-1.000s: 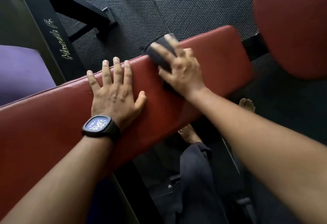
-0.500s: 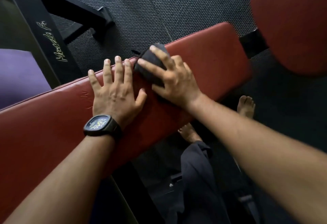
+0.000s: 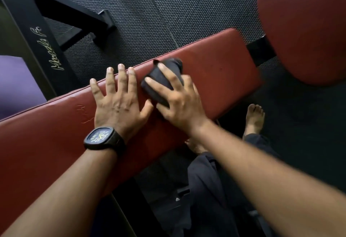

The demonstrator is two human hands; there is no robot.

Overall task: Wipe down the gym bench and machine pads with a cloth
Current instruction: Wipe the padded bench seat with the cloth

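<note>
A long red padded bench (image 3: 215, 64) runs diagonally across the view. My left hand (image 3: 118, 102), with a black watch on its wrist, lies flat on the pad with fingers spread. Just to its right, my right hand (image 3: 179, 102) grips a bunched dark cloth (image 3: 164, 75) and presses it against the pad near the far edge. A round red machine pad (image 3: 307, 23) sits at the upper right.
A black machine frame (image 3: 43, 43) with script lettering crosses the upper left, over dark rubber floor (image 3: 168, 2). A purple surface (image 3: 16, 83) lies at the left edge. My bare feet (image 3: 253, 118) and dark trousers are below the bench.
My right hand has slid the cloth leftward along the bench, from well apart to right beside my left hand. My left hand has stayed flat in place.
</note>
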